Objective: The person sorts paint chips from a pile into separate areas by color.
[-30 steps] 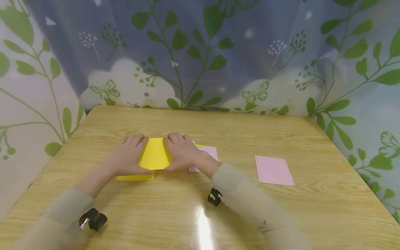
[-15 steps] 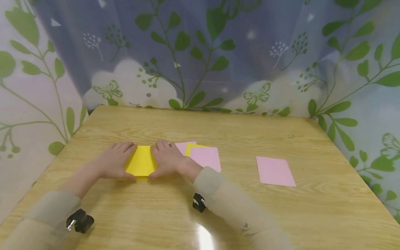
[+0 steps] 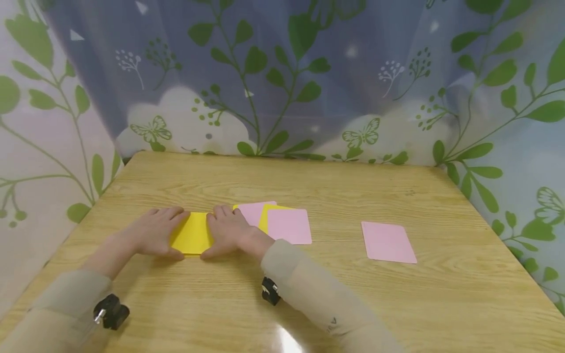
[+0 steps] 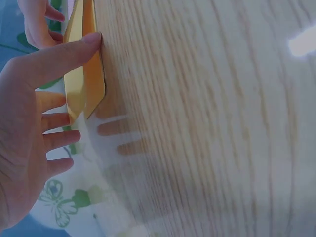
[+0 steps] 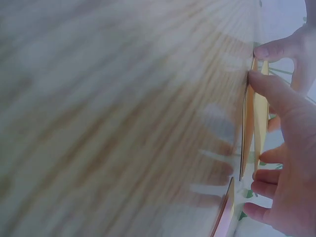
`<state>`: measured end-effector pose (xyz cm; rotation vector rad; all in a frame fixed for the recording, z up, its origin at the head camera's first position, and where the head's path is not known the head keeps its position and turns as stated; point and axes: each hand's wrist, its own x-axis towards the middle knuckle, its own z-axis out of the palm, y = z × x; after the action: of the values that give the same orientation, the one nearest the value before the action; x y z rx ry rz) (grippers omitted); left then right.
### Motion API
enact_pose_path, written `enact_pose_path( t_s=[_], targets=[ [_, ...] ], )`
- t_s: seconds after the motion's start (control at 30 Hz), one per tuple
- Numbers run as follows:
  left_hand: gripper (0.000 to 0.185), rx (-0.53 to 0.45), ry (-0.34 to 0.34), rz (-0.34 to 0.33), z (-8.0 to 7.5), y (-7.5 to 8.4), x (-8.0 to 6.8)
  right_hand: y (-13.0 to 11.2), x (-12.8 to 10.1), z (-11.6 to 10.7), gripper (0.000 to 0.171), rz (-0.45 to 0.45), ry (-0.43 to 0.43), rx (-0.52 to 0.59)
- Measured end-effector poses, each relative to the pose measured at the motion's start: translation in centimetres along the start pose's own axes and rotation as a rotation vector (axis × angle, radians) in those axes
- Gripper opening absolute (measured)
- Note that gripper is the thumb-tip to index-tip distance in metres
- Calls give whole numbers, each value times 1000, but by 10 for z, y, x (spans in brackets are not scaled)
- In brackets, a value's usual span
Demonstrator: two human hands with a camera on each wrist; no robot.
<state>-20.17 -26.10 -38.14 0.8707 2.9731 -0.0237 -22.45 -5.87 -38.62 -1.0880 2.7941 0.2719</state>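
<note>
A folded yellow sheet (image 3: 192,239) is pressed flat on the wooden table (image 3: 335,294), left of the table's middle and near the front half. It is flanked by both hands. The left hand (image 3: 155,231) is laid on the sheet's left side with the fingers stretched forward and the thumb set along the near edge; in the left wrist view the thumb tip is seen touching the sheet's edge (image 4: 85,64), where two yellow layers stand slightly apart. The right hand (image 3: 227,230) is laid on the right side in the same way — fingers straight, thumb at the near edge — and in the right wrist view the two layers (image 5: 256,113) are seen between thumb and fingers. Neither hand is curled around the paper; both are held flat against it.

Just right of the right hand a small overlapping pile is seen: a pink sheet (image 3: 255,212) at the back, another yellow sheet (image 3: 265,215) over it and a second pink sheet (image 3: 289,226) on top, partly covered at the left by the hand and wrist. Well apart to the right — toward the table's right edge — a single pink sheet (image 3: 388,241) lies flat. Beige sleeves (image 3: 318,304) are worn on both arms, and a small black clamp (image 3: 269,291) is fixed at the right wrist, another (image 3: 110,311) at the left. Behind the table a curtain (image 3: 282,73) printed with green leaves and butterflies is hung.
</note>
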Motion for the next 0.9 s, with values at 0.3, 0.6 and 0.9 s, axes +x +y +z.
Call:
enact_pose_path(
  t_s=[0.3, 0.6, 0.9],
  targets=[
    [95, -33, -33, -12, 4, -3, -1, 2, 0, 2, 98, -3, -81, 44],
    [94, -63, -29, 14, 3, 0, 0, 3, 0, 4, 98, -22, -91, 33],
    [90, -95, -59, -12, 2, -2, 2, 3, 5, 5, 97, -26, -79, 18]
  ],
)
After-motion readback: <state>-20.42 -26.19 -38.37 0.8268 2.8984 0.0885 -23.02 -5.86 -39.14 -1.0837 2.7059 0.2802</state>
